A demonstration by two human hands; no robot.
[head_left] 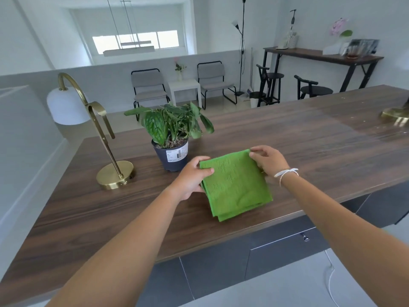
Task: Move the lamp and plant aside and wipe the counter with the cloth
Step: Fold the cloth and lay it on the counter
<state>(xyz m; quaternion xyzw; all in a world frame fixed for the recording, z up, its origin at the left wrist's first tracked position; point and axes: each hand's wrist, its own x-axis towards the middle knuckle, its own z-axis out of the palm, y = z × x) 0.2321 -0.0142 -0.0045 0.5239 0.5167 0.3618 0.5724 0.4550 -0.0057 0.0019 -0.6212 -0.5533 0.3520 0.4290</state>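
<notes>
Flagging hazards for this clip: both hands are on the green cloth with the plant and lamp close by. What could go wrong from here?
1. The plant stands right beside the left hand; a wiping sweep could knock the pot over.
2. The lamp looks top-heavy on its small round base; a bump might tip it.
3. The cloth lies near the counter edge and could slip off.
</notes>
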